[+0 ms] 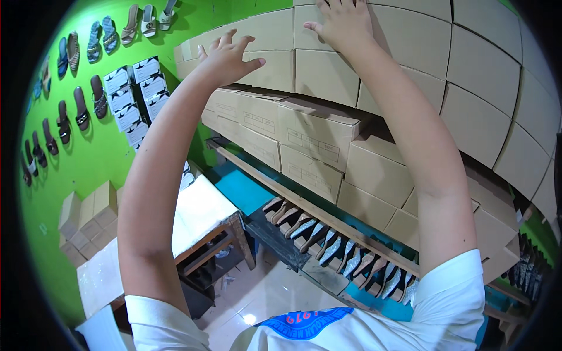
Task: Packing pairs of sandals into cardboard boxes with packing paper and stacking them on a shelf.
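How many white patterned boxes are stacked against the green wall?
About 6 white boxes, in two leaning columns against the green wall, left of the left hand and below the hung sandals. More may be hidden behind the forearm.

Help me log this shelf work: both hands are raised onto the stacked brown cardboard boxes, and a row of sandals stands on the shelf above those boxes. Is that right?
Not quite. The left hand and right hand do rest on the stacked brown cardboard boxes, but the row of sandals stands on the shelf below the boxes, not above. The head view shows it.
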The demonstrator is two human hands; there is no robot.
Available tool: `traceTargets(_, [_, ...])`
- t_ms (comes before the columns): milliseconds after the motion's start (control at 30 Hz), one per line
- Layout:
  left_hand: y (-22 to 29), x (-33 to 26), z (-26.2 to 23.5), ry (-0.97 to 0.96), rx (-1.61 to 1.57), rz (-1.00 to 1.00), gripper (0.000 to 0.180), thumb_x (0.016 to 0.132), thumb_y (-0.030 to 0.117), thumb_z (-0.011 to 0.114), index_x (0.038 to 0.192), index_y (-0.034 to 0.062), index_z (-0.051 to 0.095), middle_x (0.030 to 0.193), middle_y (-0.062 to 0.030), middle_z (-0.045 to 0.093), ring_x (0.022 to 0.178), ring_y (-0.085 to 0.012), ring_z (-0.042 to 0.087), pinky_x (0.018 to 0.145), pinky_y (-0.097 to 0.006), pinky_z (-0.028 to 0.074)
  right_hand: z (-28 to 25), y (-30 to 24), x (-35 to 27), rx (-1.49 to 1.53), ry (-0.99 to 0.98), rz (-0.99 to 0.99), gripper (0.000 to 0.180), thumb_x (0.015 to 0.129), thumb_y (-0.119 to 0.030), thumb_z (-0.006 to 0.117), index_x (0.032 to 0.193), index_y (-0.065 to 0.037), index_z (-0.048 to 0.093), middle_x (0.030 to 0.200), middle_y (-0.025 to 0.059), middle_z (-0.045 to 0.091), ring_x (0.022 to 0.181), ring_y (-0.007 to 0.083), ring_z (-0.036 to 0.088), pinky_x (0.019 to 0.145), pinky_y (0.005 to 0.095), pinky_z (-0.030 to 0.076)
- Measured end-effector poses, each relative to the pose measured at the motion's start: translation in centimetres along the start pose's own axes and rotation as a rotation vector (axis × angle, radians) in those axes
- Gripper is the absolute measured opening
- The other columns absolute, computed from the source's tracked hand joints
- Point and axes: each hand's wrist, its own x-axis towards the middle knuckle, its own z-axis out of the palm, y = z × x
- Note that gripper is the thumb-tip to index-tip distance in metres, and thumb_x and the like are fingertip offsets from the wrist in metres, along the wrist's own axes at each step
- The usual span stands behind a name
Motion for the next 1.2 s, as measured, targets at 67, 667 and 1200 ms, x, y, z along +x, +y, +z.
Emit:
traceTargets(67, [0.2, -0.7, 0.1, 0.004, -0.014, 0.001, 0.065, 0.079, 0.060, 0.049, 0.132, 0.0237, 0.039, 0.144, -0.0155, 0.021, 0.131, -0.0397, 0.022, 0.103, -0.061, 0.013, 1.6, -0.6, -0.1, 0.045, 0.210, -0.006, 0.069, 0.079, -0.053, 0.050, 0.133, -0.012, 0.038, 0.143, 0.0085, 0.028, 0.134, 0.0250, 0.018, 0.109, 0.0507, 0.004])
traceTargets(667, [-13.7, -26.5, -0.4, -0.187, 0.286, -0.282, 0.065, 0.076, 0.049, 0.061, 0.130, 0.0209, 0.039, 0.141, -0.0146, 0.026, 0.131, -0.0357, 0.021, 0.101, -0.064, 0.010, -8.2, -28.8, -13.0, 0.869, -0.025, -0.430, 0.064, 0.078, -0.046, 0.058, 0.134, -0.025, 0.036, 0.143, 0.0112, 0.026, 0.131, 0.0303, 0.026, 0.104, 0.0557, 0.018])
traceTargets(1200, [-25.2, -58.1, -5.2, -0.450, 0.059, -0.841, 0.067, 0.076, 0.040, 0.064, 0.131, 0.0114, 0.039, 0.138, -0.0200, 0.024, 0.129, -0.0372, 0.020, 0.102, -0.062, 0.011, -21.3, -47.5, -29.2, 1.403, -0.666, -0.387, 0.067, 0.079, -0.036, 0.061, 0.137, -0.019, 0.031, 0.143, 0.0206, 0.021, 0.131, 0.0383, 0.023, 0.104, 0.0567, 0.017])
